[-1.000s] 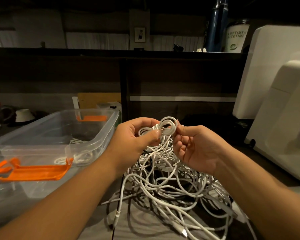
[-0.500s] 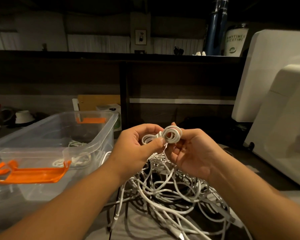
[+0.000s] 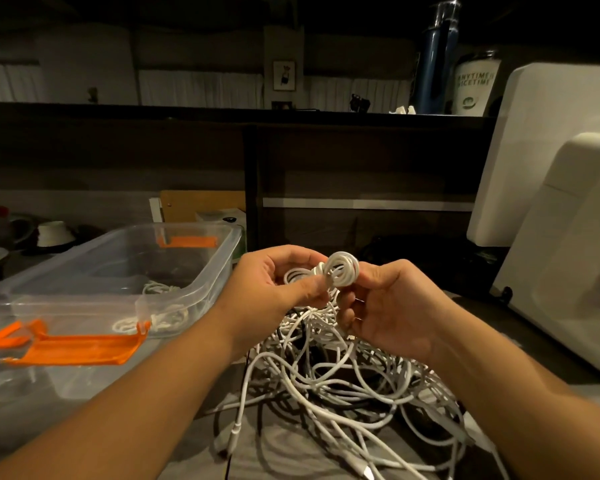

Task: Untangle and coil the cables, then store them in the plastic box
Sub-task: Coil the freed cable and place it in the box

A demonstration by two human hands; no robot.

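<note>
A tangled heap of white cables [image 3: 343, 382] lies on the grey table in front of me. Above it I hold a small tight coil of white cable [image 3: 342, 271]. My left hand [image 3: 274, 292] pinches the coil's near side between thumb and fingers. My right hand [image 3: 388, 313] grips its right side with curled fingers, palm turned toward me. The cable runs from the coil down into the heap. The clear plastic box [image 3: 201, 292] with orange latches stands to the left, with a coiled white cable [image 3: 153, 317] lying inside.
An orange latch [image 3: 77, 348] juts from the box's near end. White appliances [image 3: 568, 237] stand at the right edge. A dark shelf unit [image 3: 326, 161] rises behind the heap. Dishes [image 3: 52, 233] sit at the far left.
Both hands have drawn closer together and turned the small coil, which looks tighter and rounder. The view has dipped slightly.
</note>
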